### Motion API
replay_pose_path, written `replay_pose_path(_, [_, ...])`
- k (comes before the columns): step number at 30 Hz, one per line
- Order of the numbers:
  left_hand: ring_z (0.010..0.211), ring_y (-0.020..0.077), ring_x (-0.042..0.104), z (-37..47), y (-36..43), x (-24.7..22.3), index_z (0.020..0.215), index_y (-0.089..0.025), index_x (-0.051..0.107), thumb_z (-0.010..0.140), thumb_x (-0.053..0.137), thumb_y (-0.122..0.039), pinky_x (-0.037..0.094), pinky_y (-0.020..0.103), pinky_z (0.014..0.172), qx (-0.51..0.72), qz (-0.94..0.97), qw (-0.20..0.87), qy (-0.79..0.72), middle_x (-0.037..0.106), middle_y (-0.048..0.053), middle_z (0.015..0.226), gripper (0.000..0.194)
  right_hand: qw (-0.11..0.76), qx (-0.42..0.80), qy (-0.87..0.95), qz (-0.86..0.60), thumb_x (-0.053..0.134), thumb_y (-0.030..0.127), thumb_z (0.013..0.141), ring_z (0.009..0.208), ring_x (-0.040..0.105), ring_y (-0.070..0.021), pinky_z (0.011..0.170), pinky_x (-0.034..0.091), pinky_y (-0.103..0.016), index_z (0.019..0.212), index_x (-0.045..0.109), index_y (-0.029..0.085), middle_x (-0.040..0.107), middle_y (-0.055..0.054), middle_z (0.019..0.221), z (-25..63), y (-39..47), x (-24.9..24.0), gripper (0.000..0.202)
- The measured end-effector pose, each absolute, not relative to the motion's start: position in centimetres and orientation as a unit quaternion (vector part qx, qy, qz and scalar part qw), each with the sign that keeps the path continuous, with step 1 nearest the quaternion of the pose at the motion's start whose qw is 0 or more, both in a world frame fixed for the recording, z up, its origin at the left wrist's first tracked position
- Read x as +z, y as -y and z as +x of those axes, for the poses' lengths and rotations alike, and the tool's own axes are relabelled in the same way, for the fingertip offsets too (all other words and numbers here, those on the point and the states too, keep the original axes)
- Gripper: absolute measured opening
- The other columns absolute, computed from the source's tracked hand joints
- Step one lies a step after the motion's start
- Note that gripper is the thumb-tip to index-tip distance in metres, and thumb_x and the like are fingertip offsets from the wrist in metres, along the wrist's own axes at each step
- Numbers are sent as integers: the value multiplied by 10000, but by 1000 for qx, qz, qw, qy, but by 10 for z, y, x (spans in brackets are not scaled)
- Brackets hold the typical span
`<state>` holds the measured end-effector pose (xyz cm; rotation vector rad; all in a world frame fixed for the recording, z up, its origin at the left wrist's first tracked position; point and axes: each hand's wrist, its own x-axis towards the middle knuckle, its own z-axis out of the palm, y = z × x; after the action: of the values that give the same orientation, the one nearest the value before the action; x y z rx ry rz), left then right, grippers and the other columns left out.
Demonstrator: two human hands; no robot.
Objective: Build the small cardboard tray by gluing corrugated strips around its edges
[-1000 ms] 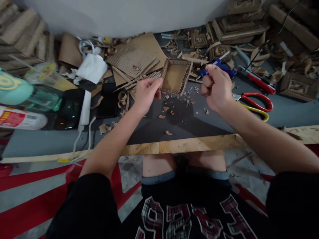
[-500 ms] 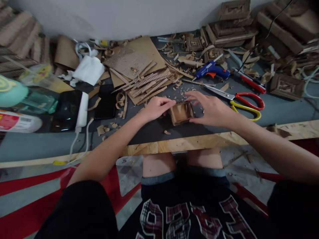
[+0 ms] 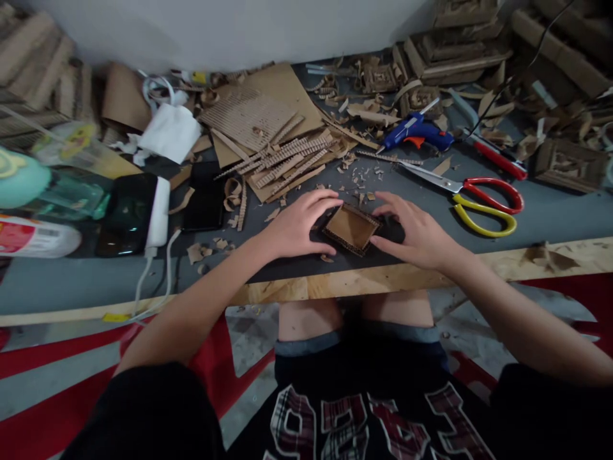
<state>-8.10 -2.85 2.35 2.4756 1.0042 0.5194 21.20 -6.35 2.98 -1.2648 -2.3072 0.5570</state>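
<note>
A small open-topped cardboard box [image 3: 352,228] rests on the dark tabletop near the front edge, turned so a corner points toward me. On its left is my left hand [image 3: 306,223], fingers apart and curved, with nothing held. My right hand [image 3: 412,231] is on the other side, thumb and fingers spread, its thumb tip at the box's right side. Small cardboard scraps [image 3: 366,176] lie just behind the box.
Scissors [image 3: 460,186], a blue glue gun [image 3: 416,133] and a red-handled tool [image 3: 500,160] lie right. Corrugated strips [image 3: 287,163] and sheets sit behind. A phone [image 3: 204,198], white cable [image 3: 167,275] and bottles are left. The wooden table edge [image 3: 311,285] is in front.
The box has turned and now sits lower on the table. My left hand has let go of it and opened. My right hand has moved slightly down and right.
</note>
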Motion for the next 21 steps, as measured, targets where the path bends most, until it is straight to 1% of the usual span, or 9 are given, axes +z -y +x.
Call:
replay_pose_path(3, [1262,333,636,-82,29,18,1318,-171,636,959,619,-458,513,486,1087,225,869,41,-440,671,161,1347,460,215,211,822,-484,532,506,972,841,721,-288,804,573,-456,1400,518,209,738,-45,815,213,66,35,522])
replay_pose_path(5, [1183,325,676,-84,27,14,1249,-161,677,987,566,-395,549,463,1017,247,844,-26,-476,717,158,1256,368,229,208,815,-491,502,472,995,822,723,-286,784,572,-451,1361,547,221,727,-32,769,219,67,36,446])
replay_pose_path(8, [1101,309,704,-87,25,7,1202,-146,703,982,564,-349,584,434,939,247,857,-47,-449,743,162,1171,330,250,170,828,-472,546,420,970,953,730,-305,850,581,-478,1272,595,267,756,-65,947,230,67,33,342])
replay_pose_path(10, [1069,282,711,-85,24,2,1152,-151,728,991,517,-255,593,423,921,238,885,-35,-397,751,149,1139,285,252,153,835,-465,557,386,961,1013,725,-314,900,580,-506,1258,598,279,753,-79,1029,234,67,30,318])
replay_pose_path(13, [1071,253,710,-77,25,-2,1074,-168,755,976,490,-160,594,412,918,231,922,-26,-309,762,126,1118,282,243,123,847,-457,570,414,954,1150,675,-358,993,546,-582,1395,506,221,724,-139,1179,230,64,22,486])
replay_pose_path(16, [1049,245,717,-67,29,3,1076,-167,751,973,517,-178,594,393,860,221,938,-47,-263,776,118,1088,257,243,101,854,-450,568,514,952,1329,552,-407,1088,472,-647,1536,335,143,592,-219,1425,221,56,15,730])
replay_pose_path(18, [959,233,732,-67,28,12,1068,-170,750,987,497,-210,586,368,777,213,934,-56,-280,789,97,1010,269,246,102,849,-456,577,544,944,1362,521,-418,1109,451,-656,1563,289,125,543,-237,1479,218,50,13,801])
replay_pose_path(19, [943,233,736,-71,25,18,1059,-171,751,993,482,-223,585,369,778,218,922,-53,-316,792,91,976,283,243,103,849,-458,593,540,937,1360,523,-420,1113,447,-654,1561,296,118,545,-241,1474,218,46,13,810])
replay_pose_path(21, [1031,241,724,-82,11,29,1095,-173,744,1003,445,-217,585,404,892,220,869,-28,-443,788,95,1058,315,229,104,855,-453,623,497,924,1352,532,-419,1116,453,-637,1536,350,106,555,-245,1458,220,41,15,776])
